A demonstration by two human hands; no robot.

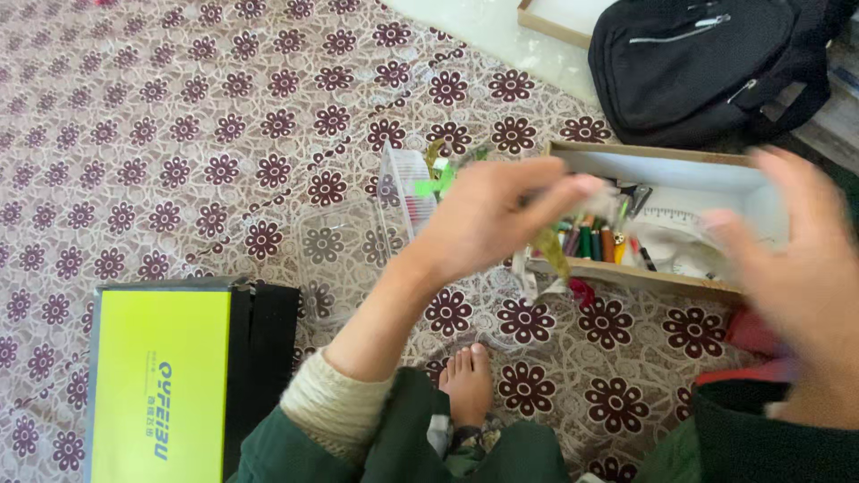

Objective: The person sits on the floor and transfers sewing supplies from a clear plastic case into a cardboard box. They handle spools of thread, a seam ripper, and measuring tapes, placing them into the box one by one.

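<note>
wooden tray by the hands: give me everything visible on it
The wooden tray is a shallow, long rectangular box with light wood walls and a pale inside. It lies flat on the patterned cloth, below a black bag. It holds coloured pens or crayons standing close together, a clear ruler and dark small tools. The left hand hovers over its left end; the blurred right hand covers its right end. Contact cannot be told.

I see the left hand (488, 215) reaching forward, fingers curled and pinched; the right hand (796, 268) is raised, open, motion-blurred.
</note>
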